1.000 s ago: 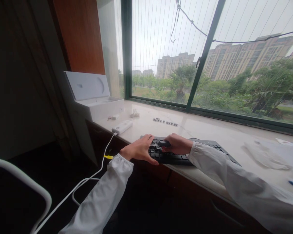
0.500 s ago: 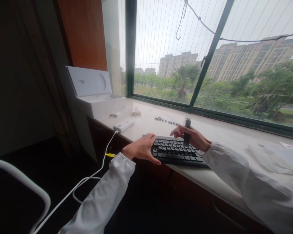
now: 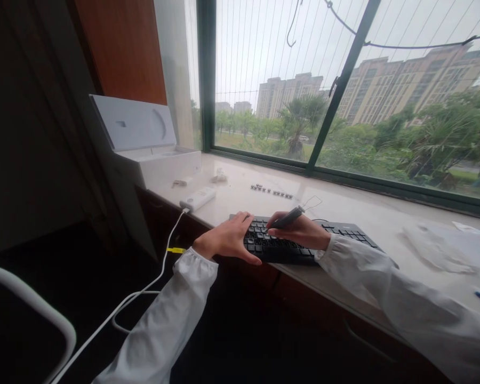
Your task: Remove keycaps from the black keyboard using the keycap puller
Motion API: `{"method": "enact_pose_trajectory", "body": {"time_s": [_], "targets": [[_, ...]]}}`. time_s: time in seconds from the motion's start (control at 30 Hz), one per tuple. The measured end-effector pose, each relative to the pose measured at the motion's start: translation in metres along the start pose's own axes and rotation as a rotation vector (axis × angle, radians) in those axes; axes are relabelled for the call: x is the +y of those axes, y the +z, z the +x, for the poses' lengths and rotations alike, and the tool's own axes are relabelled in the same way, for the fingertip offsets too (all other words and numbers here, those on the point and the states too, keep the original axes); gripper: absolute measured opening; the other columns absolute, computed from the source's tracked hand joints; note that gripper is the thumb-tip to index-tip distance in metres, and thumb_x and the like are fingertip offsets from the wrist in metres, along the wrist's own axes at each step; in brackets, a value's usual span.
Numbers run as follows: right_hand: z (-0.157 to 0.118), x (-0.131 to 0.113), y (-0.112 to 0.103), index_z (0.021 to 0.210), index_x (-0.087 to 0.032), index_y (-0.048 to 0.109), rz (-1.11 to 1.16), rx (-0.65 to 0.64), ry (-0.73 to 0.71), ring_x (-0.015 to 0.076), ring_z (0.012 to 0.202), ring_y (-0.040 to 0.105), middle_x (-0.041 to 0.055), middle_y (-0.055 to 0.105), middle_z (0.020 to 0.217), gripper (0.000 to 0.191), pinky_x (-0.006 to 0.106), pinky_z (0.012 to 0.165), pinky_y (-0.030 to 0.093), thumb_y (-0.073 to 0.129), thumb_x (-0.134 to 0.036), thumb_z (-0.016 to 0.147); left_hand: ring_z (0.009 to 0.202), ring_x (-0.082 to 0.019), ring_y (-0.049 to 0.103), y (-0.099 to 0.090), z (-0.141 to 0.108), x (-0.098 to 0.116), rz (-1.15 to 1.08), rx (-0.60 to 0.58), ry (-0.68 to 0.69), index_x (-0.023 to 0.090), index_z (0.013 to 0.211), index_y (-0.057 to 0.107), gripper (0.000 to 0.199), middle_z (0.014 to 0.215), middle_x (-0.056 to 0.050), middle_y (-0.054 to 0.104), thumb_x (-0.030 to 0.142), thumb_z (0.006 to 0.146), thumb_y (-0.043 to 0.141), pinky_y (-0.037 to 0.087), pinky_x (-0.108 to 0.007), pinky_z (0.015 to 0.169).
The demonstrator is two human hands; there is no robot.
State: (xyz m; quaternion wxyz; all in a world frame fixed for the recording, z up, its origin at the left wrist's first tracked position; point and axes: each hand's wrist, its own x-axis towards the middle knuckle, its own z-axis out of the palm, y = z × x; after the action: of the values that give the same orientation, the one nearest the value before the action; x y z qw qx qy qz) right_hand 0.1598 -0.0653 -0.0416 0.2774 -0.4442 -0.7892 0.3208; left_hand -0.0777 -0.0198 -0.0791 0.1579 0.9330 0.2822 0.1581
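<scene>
A black keyboard (image 3: 284,253) lies along the front edge of the pale sill, with several keycaps off in its middle rows. My left hand (image 3: 230,238) rests over its left end, thumb and fingers spread apart. My right hand (image 3: 300,230) is closed around a dark tool (image 3: 287,217) with wire loops at its upper end. The tool slants, and its lower tip is down at the keys left of my right hand. Behind the keyboard, several small keycaps (image 3: 271,191) lie in a row.
An open white box (image 3: 170,165) stands at the left end of the sill. Near it are a white power bank (image 3: 198,198) with a white cable (image 3: 164,266) and small white items (image 3: 220,175). Clear plastic (image 3: 436,248) lies at the right, below the window.
My right hand has moved left and tilted the tool from upright to slanting, its lower tip now at the keys further left. The view has shifted slightly. My left hand still lies on the keyboard.
</scene>
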Motion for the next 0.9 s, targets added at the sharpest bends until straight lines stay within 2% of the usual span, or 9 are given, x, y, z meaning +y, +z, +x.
{"method": "enact_pose_trajectory", "body": {"time_s": [0.1, 0.33, 0.63, 0.77, 0.9], "targets": [[0.0005, 0.0026, 0.0022, 0.098, -0.012, 0.067, -0.042, -0.034, -0.043, 0.0145, 0.074, 0.054, 0.0054, 0.065, 0.083, 0.041, 0.026, 0.066, 0.044, 0.064, -0.050, 0.082, 0.131, -0.035, 0.039, -0.0006, -0.0008, 0.0005, 0.005, 0.004, 0.002, 0.020, 0.145, 0.028, 0.116, 0.142, -0.015, 0.038, 0.082, 0.055, 0.066, 0.037, -0.045, 0.109], [0.0006, 0.0038, 0.0014, 0.100, -0.011, 0.065, -0.254, -0.030, -0.091, 0.0102, 0.060, 0.045, 0.0018, 0.060, 0.074, 0.038, 0.024, 0.057, 0.040, 0.057, -0.047, 0.087, 0.136, -0.037, 0.034, 0.0003, -0.0010, -0.0005, 0.017, -0.012, -0.024, 0.021, 0.147, 0.024, 0.120, 0.148, -0.016, 0.032, 0.085, 0.054, 0.064, 0.035, -0.046, 0.110], [0.0012, 0.0031, 0.0021, 0.098, -0.014, 0.066, -0.420, -0.020, -0.122, 0.0118, 0.062, 0.050, 0.0034, 0.064, 0.080, 0.038, 0.025, 0.060, 0.040, 0.055, -0.049, 0.088, 0.140, -0.038, 0.028, 0.0019, -0.0010, -0.0018, 0.032, -0.021, -0.041, 0.019, 0.148, 0.021, 0.123, 0.152, -0.017, 0.029, 0.086, 0.054, 0.063, 0.033, -0.046, 0.111], [0.0021, 0.0009, 0.0028, 0.098, -0.014, 0.067, -0.485, -0.021, -0.171, 0.0150, 0.071, 0.058, 0.0067, 0.067, 0.087, 0.037, 0.026, 0.068, 0.042, 0.053, -0.048, 0.090, 0.138, -0.037, 0.032, 0.0015, -0.0006, -0.0011, 0.030, -0.007, -0.017, 0.019, 0.147, 0.024, 0.120, 0.149, -0.017, 0.031, 0.085, 0.054, 0.063, 0.035, -0.046, 0.110], [0.0032, 0.0051, 0.0047, 0.098, -0.015, 0.068, -0.517, 0.002, -0.192, 0.0162, 0.070, 0.060, 0.0067, 0.068, 0.083, 0.036, 0.027, 0.067, 0.044, 0.053, -0.048, 0.091, 0.133, -0.036, 0.037, 0.0015, -0.0003, -0.0013, 0.029, 0.009, 0.003, 0.021, 0.145, 0.027, 0.116, 0.143, -0.015, 0.038, 0.084, 0.055, 0.065, 0.038, -0.046, 0.107]]}}
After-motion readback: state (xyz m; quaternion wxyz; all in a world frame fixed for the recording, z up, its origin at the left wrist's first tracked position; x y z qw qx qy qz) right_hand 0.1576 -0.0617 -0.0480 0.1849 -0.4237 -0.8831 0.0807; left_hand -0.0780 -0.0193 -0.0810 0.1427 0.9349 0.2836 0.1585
